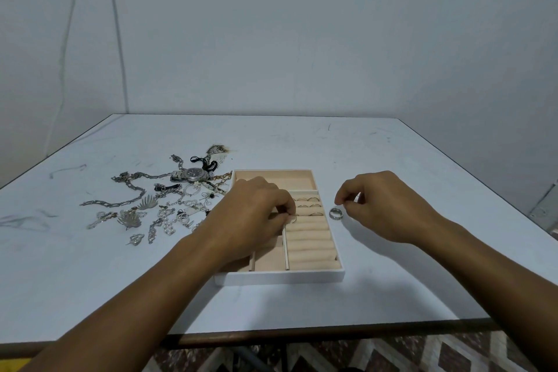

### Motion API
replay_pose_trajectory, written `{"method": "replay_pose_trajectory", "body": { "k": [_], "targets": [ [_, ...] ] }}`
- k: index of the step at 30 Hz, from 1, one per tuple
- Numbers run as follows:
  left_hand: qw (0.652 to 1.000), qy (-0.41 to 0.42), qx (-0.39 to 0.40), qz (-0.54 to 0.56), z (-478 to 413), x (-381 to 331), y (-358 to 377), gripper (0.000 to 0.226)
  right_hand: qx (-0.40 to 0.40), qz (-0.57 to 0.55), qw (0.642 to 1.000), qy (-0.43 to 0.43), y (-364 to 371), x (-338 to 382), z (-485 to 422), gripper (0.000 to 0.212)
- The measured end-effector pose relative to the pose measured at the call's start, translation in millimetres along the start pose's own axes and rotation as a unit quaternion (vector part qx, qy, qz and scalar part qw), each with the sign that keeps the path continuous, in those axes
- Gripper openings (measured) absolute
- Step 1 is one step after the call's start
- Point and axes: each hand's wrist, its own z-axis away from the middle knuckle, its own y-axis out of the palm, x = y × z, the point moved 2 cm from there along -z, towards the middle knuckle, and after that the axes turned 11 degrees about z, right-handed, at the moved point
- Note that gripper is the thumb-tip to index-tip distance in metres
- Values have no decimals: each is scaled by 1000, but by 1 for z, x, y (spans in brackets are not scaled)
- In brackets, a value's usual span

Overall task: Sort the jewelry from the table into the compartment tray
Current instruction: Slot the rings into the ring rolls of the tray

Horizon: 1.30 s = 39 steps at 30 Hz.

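— Two hands, two jobs? What are they doing?

— Yes. My left hand is over the tray. Its fingertips are pinched on a thin gold ring, pushing it into a slot between the soft rolls so it stands up like the other rings.

— And your right hand?

— It sits on the table, just right of the tray. The fingers are curled around something small and shiny. I think it's a ring, but I cannot tell for sure. A fat silver ring lies close beside it.

— What's left?

— Lots! A pile of bumpy chains, leaf shapes and a round watch waits left of the tray.
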Motion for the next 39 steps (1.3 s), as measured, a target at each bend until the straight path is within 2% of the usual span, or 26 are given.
{"method": "replay_pose_trajectory", "body": {
  "k": [6, 17, 29, 35, 39],
  "targets": [
    [999, 21, 11, -22, 0, 0, 3, 8, 0, 3, 1000, 0, 1, -1, 1, 19],
    [999, 21, 15, -22, 8, 3, 4, 32, 1, 0, 1000, 5, 4, -2, 2, 19],
    [999, 18, 36, -36, 6, 0, 4, 31, -6, 2, 1000, 18, 1, -11, 2, 22],
    [999, -16, 42, -16, -11, 1, 5, 24, -42, -63, 995, 70, -15, -35, -2, 16],
    [997, -25, 69, -10, -46, -13, 14, 22, -29, -62, 992, 103, -20, -62, -7, 12]
  ]
}}
